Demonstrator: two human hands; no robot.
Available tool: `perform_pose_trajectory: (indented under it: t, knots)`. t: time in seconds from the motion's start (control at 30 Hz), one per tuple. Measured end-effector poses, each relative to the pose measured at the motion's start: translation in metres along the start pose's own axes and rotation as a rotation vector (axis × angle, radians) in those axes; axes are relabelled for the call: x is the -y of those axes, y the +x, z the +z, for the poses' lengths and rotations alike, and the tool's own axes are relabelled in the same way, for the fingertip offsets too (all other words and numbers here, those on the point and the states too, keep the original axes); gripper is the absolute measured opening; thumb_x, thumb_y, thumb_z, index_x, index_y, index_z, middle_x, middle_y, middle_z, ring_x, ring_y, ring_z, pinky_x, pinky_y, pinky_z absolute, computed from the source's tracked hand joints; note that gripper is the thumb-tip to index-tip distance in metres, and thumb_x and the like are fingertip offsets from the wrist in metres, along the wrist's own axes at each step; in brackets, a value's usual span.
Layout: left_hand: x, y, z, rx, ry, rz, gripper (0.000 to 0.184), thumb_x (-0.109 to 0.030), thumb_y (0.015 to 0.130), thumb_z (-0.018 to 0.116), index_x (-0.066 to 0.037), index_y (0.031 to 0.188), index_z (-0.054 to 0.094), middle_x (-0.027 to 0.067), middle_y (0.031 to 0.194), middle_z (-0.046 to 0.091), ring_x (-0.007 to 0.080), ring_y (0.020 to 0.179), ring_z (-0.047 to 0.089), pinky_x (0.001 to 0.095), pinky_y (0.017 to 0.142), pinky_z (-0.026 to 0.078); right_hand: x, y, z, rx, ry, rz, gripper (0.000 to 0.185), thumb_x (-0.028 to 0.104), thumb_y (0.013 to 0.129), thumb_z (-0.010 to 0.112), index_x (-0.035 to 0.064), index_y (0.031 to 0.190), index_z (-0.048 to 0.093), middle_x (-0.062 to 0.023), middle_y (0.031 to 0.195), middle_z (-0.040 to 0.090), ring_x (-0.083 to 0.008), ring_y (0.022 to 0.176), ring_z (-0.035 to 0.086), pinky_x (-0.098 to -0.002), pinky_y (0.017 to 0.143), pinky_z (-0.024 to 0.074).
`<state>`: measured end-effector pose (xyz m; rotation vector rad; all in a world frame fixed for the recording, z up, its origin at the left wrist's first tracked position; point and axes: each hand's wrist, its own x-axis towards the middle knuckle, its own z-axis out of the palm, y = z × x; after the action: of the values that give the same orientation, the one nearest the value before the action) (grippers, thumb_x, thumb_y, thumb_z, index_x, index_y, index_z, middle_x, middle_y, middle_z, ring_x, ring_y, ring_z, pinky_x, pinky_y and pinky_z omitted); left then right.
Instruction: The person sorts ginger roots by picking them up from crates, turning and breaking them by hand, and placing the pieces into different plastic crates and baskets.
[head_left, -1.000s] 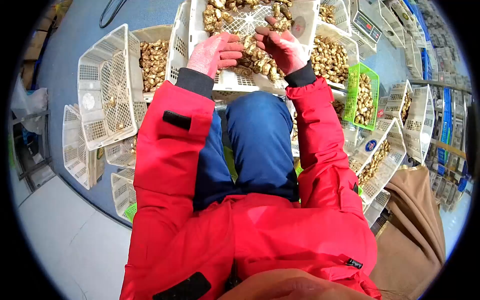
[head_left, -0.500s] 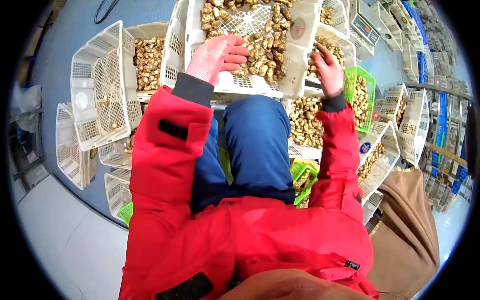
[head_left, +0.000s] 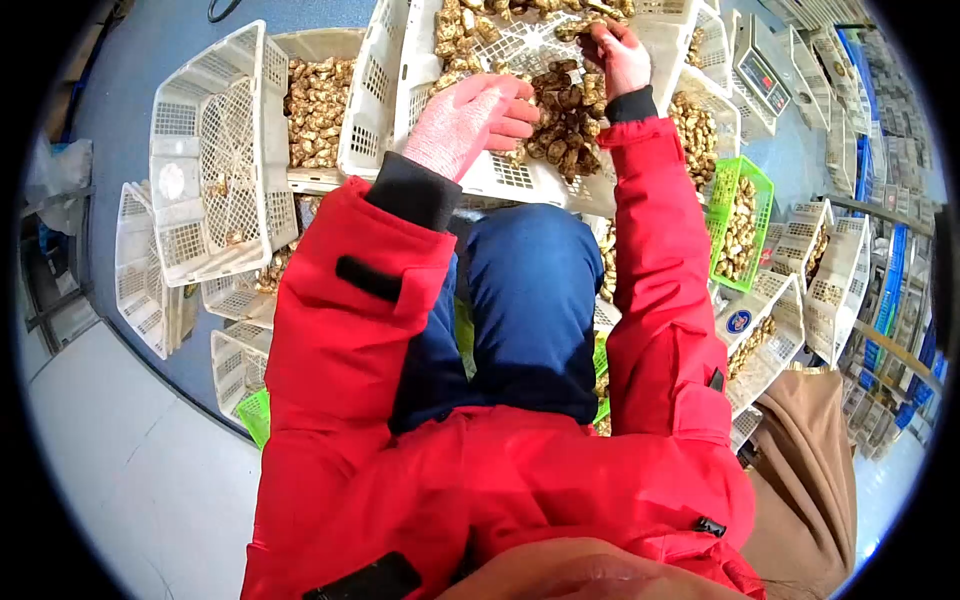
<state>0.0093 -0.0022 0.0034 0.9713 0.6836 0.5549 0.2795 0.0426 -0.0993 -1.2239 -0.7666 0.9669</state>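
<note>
A white plastic crate [head_left: 403, 110] stands just beyond my knees, holding brown and cream, stubby mushrooms [head_left: 565, 130] along its sides and near end. My left hand [head_left: 478, 118] is over the crate's near left part, fingers stretched out toward the mushroom pile, with nothing visible held. At the crate's far right, my right hand [head_left: 622, 62] has bent fingers closed on a mushroom [head_left: 574, 30], which shows partly at the fingertips. The crate's mesh floor [head_left: 525, 48] shows between the mushrooms.
A tilted white crate [head_left: 262, 150] and a mushroom-filled crate [head_left: 318, 115] are on the left. To the right are a green basket [head_left: 757, 220], more mushroom crates [head_left: 762, 330] and a digital scale [head_left: 762, 75]. Brown cloth [head_left: 805, 470] hangs at lower right.
My right hand has moved from the crate on the right to the far right of the middle crate. My left hand stays over that crate. The view has shifted slightly.
</note>
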Motion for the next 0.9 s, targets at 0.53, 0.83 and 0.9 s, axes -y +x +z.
perform_pose_trajectory:
  t: [0.53, 0.83, 0.9]
  knots:
    - [0.021, 0.007, 0.001, 0.017, 0.072, 0.021, 0.037, -0.019, 0.089, 0.047, 0.003, 0.118, 0.044, 0.0135, 0.098, 0.058, 0.0153, 0.080, 0.059, 0.0237, 0.068, 0.049, 0.094, -0.167, 0.033, 0.246, 0.298, 0.061, 0.045, 0.010, 0.082, 0.052, -0.0068, 0.121, 0.038, -0.0162, 0.105, 0.056, -0.0177, 0.091, 0.054, -0.0296, 0.084, 0.0399]
    - [0.018, 0.006, -0.016, 0.049, -0.149, 0.147, 0.031, -0.018, 0.089, 0.044, 0.003, 0.113, 0.049, 0.0127, 0.096, 0.059, 0.0159, 0.079, 0.059, 0.0234, 0.066, 0.048, -0.004, -0.259, -0.234, -0.081, -0.905, 0.203, 0.057, 0.031, 0.074, 0.065, -0.0005, 0.118, 0.048, -0.0127, 0.104, 0.058, -0.0142, 0.086, 0.055, -0.0258, 0.077, 0.0440]
    - [0.018, 0.004, -0.012, -0.006, -0.072, 0.172, 0.031, -0.020, 0.089, 0.043, 0.000, 0.112, 0.050, 0.0114, 0.096, 0.060, 0.0169, 0.079, 0.060, 0.0251, 0.066, 0.048, 0.057, -0.231, -0.151, -0.108, -0.733, 0.173, 0.046, 0.020, 0.078, 0.061, 0.0001, 0.118, 0.048, -0.0105, 0.105, 0.058, -0.0130, 0.086, 0.055, -0.0244, 0.077, 0.0437]
